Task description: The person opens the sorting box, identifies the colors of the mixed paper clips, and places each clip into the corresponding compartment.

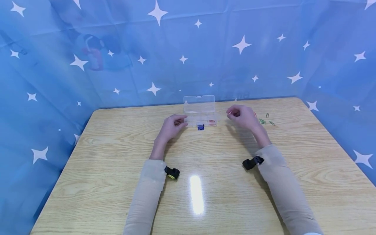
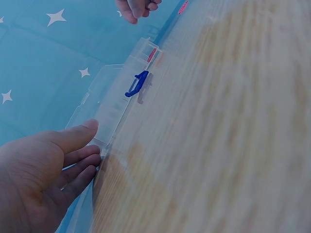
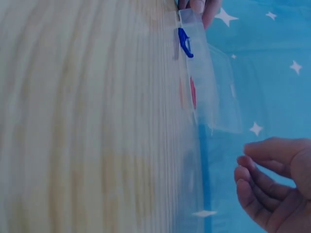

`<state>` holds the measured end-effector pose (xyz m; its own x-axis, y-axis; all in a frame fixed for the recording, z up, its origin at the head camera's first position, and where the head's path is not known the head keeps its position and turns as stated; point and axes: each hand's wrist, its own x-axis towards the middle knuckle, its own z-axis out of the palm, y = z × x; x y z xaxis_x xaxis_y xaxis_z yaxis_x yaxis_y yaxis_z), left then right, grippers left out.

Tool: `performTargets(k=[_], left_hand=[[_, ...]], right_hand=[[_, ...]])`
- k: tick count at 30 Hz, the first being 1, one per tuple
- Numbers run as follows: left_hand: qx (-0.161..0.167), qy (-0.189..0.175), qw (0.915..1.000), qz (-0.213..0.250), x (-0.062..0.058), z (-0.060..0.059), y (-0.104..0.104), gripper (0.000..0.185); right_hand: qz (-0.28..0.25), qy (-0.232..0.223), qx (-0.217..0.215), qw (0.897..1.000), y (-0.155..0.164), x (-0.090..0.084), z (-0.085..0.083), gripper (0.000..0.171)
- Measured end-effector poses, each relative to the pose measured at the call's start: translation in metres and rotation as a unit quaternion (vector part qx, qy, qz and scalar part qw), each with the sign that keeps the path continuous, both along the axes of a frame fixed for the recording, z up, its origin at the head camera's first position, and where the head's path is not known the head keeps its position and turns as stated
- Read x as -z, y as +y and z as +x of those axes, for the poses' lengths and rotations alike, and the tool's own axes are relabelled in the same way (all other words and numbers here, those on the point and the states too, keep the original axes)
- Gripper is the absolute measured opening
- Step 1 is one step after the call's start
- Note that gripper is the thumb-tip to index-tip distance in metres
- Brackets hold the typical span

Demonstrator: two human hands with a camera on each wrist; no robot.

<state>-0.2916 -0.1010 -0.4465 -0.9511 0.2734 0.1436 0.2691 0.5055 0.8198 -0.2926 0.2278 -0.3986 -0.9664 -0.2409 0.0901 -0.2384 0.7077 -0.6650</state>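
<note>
Fingers of the left hand [image 1: 173, 125] are resting against the left end of the clear plastic box [image 1: 200, 112], loosely bent and gripping nothing. Its lid is standing open, with a blue latch [image 1: 201, 127] at the front. Right hand [image 1: 241, 116] is hovering beside the box, fingers loosely curled and empty, near scattered paper clips [image 1: 262, 121] on the wooden table [image 1: 117, 182].

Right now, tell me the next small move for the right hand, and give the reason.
Probably carry the right hand back to the loose paper clips lying just to its right on the table and pinch one. The clear box stands with its lid up and already holds red clips in one compartment, the left hand touches its left end, and the right hand looks empty.
</note>
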Motion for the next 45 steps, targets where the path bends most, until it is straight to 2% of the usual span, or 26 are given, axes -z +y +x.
performTargets(k=[11,19,25,34,45], left_hand=[[0.002,-0.002,1.0,0.0,-0.001,0.0,0.002,0.038],[0.002,-0.004,1.0,-0.001,-0.001,-0.001,0.002,0.038],[0.0,-0.003,1.0,-0.002,-0.001,-0.001,0.002,0.038],[-0.001,-0.005,1.0,-0.003,-0.001,0.001,0.002,0.038],[-0.002,-0.007,1.0,-0.007,0.0,0.002,0.002,0.039]], right_hand=[[0.016,0.003,0.004,1.0,0.025,0.0,0.0,0.025],[0.022,-0.002,0.039,0.999,0.053,0.004,-0.003,0.028],[0.029,-0.01,0.039,0.999,0.067,0.004,-0.007,0.03],[0.053,-0.034,0.04,0.997,0.084,0.003,-0.012,0.031],[0.094,-0.067,0.043,0.992,0.099,0.011,-0.02,0.027]])
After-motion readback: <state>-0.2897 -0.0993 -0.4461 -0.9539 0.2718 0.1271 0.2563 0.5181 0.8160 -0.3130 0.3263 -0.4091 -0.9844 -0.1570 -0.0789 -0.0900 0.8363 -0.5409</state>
